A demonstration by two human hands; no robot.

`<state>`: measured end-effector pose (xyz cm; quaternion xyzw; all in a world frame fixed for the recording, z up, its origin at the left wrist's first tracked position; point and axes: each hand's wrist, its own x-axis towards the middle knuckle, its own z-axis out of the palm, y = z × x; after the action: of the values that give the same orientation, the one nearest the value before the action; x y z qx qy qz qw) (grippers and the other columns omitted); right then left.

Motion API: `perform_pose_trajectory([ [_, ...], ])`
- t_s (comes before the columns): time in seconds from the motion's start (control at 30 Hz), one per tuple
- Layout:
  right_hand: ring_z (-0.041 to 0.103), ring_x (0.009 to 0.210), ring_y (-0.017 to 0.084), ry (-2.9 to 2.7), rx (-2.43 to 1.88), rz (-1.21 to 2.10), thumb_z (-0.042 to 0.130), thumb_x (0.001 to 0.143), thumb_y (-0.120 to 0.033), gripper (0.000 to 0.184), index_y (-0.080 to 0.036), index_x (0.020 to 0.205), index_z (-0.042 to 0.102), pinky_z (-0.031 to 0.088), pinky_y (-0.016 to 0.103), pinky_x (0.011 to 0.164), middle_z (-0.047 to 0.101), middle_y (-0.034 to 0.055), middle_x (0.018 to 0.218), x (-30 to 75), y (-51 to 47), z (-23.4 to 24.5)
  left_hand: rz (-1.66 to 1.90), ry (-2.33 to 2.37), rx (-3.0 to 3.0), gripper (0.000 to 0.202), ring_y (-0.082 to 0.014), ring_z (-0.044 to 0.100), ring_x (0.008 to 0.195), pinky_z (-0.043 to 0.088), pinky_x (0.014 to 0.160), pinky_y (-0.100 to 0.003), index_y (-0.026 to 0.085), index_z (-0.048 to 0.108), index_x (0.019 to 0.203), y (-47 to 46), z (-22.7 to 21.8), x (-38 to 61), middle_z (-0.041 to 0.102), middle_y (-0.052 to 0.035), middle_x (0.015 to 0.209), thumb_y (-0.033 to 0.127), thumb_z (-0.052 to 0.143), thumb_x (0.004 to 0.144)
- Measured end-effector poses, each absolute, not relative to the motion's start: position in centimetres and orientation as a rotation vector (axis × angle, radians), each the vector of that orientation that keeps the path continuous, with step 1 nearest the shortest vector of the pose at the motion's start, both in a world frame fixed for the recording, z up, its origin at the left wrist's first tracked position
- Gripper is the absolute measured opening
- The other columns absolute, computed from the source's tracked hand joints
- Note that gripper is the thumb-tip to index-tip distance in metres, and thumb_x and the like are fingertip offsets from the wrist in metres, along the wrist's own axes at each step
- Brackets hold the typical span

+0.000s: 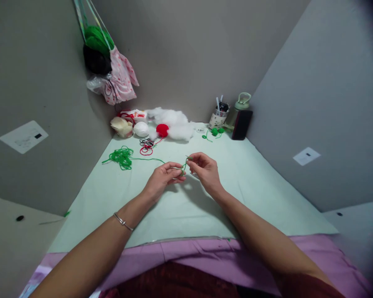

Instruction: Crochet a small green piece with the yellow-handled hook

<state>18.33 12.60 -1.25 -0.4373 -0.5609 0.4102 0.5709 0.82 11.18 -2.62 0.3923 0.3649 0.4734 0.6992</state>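
Over the middle of the table, my left hand (164, 179) pinches green yarn (183, 168) between thumb and fingers. My right hand (206, 170) is closed on the same yarn, a short end of it sticking up past the fingertips. Under the right fingers shows a bit of something metallic, too small to make out. From my left hand a strand runs left to a loose tangle of green yarn (121, 157) lying on the table. A silver bracelet (123, 222) circles my left wrist.
White stuffing (174, 120), a red ball (162, 130) and a white ball (141, 129) sit at the back. Small green pieces (214, 132), a pen cup (218, 118), a bottle (236, 109) and a phone (242, 125) stand back right. A pink bag (119, 78) hangs at upper left.
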Motion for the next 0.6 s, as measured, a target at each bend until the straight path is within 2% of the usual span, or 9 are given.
perform_pose_trajectory([
  [0.3,0.056,0.055,0.011,-1.391,-1.081,0.932,0.075,0.080,-0.043,0.024,-0.021,0.085,0.066,0.049,0.026,0.054,0.066,-0.0016,0.075,18.6,12.7,-1.3,1.021,0.846,0.905,0.042,-0.0144,0.068,0.069,0.058,0.073,-0.030,0.015,0.075,0.081,11.2,-2.8,0.8,0.071,-0.0003,0.075,0.044,0.097,0.059],
  [0.47,0.062,0.063,0.015,-1.563,-1.248,0.768,0.065,0.088,-0.054,0.035,-0.021,0.093,0.069,0.054,0.031,0.063,0.072,0.0030,0.082,21.2,14.3,-0.4,0.995,0.840,0.896,0.041,-0.0135,0.064,0.068,0.057,0.072,-0.029,0.014,0.076,0.078,11.0,-2.5,0.8,0.068,-0.0007,0.074,0.042,0.098,0.059],
  [0.53,0.064,0.069,0.017,-1.607,-1.384,0.619,0.057,0.094,-0.050,0.032,-0.020,0.093,0.070,0.053,0.032,0.068,0.074,0.0062,0.089,23.2,15.1,0.1,1.017,0.835,0.877,0.040,-0.0130,0.064,0.070,0.056,0.075,-0.028,0.014,0.076,0.079,11.0,-2.4,0.7,0.068,-0.0005,0.075,0.041,0.098,0.060],
  [0.6,0.067,0.079,0.021,-1.671,-1.538,0.489,0.060,0.094,-0.041,0.024,-0.021,0.091,0.071,0.051,0.035,0.075,0.075,0.0087,0.095,25.0,15.7,0.2,1.061,0.832,0.852,0.039,-0.0121,0.064,0.071,0.055,0.079,-0.028,0.015,0.075,0.080,11.2,-2.4,0.6,0.068,0.0003,0.076,0.041,0.097,0.061],
])
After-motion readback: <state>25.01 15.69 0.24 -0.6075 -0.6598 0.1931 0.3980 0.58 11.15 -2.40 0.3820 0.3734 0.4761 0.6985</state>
